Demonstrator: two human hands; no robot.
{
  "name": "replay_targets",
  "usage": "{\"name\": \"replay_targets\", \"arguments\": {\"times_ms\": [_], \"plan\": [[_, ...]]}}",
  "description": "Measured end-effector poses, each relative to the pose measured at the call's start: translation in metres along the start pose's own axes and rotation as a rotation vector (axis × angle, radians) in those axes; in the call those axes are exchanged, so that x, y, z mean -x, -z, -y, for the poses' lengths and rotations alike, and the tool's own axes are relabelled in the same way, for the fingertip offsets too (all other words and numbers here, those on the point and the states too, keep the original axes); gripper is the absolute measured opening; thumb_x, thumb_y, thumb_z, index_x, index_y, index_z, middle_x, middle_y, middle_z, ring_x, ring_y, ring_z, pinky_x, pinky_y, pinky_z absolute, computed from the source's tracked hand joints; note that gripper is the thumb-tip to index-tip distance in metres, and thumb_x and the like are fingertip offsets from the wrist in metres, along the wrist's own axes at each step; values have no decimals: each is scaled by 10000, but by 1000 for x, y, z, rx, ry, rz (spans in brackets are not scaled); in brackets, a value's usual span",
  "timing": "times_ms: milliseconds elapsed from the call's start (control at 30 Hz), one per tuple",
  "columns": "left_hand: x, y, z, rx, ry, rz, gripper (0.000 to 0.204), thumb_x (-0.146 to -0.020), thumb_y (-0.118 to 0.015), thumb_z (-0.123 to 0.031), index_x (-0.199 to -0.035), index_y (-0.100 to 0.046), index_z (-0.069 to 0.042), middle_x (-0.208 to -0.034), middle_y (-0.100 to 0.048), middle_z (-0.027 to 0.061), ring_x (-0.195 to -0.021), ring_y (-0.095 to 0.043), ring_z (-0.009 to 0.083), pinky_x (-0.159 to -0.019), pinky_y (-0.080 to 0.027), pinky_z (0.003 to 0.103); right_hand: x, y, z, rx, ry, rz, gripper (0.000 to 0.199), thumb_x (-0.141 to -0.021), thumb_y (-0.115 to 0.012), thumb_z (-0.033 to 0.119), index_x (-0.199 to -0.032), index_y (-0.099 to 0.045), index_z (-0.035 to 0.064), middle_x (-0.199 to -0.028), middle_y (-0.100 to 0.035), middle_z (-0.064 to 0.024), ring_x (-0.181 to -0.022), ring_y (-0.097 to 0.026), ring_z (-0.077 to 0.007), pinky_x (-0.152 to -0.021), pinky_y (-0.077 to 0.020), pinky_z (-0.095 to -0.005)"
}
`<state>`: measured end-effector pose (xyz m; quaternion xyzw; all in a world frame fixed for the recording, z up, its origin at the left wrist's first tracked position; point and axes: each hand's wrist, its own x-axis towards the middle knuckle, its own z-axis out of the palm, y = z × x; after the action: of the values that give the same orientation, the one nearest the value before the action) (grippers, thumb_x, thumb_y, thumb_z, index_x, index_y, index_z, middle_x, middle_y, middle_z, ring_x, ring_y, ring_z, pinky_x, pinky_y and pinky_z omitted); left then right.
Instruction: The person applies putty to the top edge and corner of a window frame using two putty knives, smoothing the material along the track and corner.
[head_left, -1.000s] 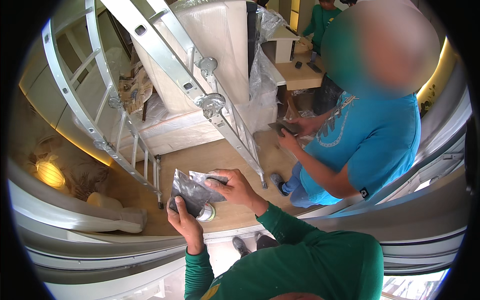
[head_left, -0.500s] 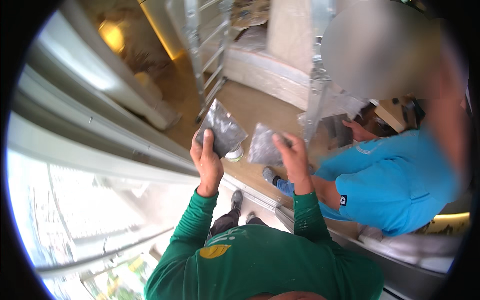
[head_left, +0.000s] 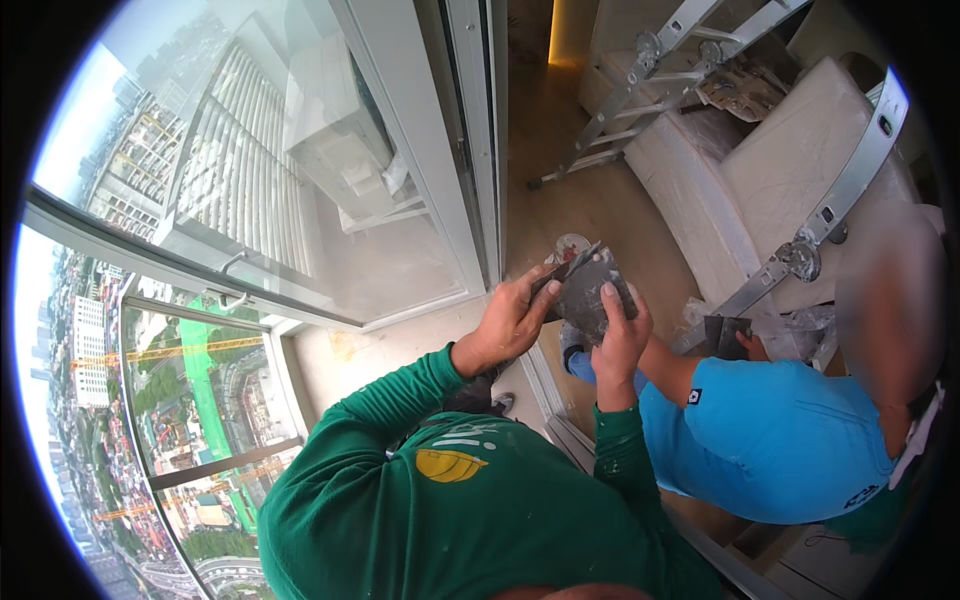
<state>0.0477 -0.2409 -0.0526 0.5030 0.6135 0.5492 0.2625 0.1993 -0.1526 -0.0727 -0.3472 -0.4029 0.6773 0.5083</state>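
My left hand (head_left: 508, 320) grips a thin dark putty blade (head_left: 572, 264), seen almost edge-on, between thumb and fingers. In my right hand (head_left: 622, 335) is a second putty blade (head_left: 590, 300), a squarish grey plate with whitish smears, its face toward me and my thumb pressed on it. The two blades touch or overlap in front of my chest; exact contact is hard to make out. Just beyond them on the floor is a round whitish container (head_left: 571, 244), partly hidden by the blades.
At my right a person in a blue shirt (head_left: 770, 430) holds dark flat plates (head_left: 722, 332). An aluminium ladder (head_left: 620, 115) stands beyond, near plastic-wrapped furniture (head_left: 690, 180). Another metal ladder rail (head_left: 830, 210) slants nearby. A glass door frame (head_left: 400, 130) and high windows are at my left.
My hands have come together, bringing the two blades from apart to overlapping. The left blade has turned edge-on. My view has swung left, showing more of the windows.
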Motion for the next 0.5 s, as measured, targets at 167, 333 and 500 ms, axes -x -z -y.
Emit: {"name": "replay_targets", "arguments": {"times_ms": [167, 333, 500], "plan": [[48, 60, -14, -327, -20, 441, 345, -1061, -498, -220, -1189, -607, 82, -853, -656, 307, -816, -643, 479, -724, -522, 431, 17, 1, 3, 43, -4, 127, 166, -950, -687, 106, -1068, -696, -11, -996, -711, -53, -868, -658, -134, -777, -535, -299], [89, 82, -3, 320, 252, -312, 350, -1070, -545, -298, -1139, -620, 37, -881, -673, 55, -813, -634, 138, -735, -519, 325, 32, -10, 10, 143, 129, 244, 192, -966, -691, 142, -1059, -703, -27, -999, -674, -7, -894, -578, -92, -825, -481, -286], [99, 80, 19, 421, 146, -416, 330, -1060, -590, -273, -1176, -602, 36, -1008, -657, 39, -912, -603, 104, -841, -518, 279, 67, -37, -17, 169, 110, 442, 207, -971, -687, 159, -1089, -714, -9, -926, -683, -13, -832, -583, -110, -776, -486, -292]]}}
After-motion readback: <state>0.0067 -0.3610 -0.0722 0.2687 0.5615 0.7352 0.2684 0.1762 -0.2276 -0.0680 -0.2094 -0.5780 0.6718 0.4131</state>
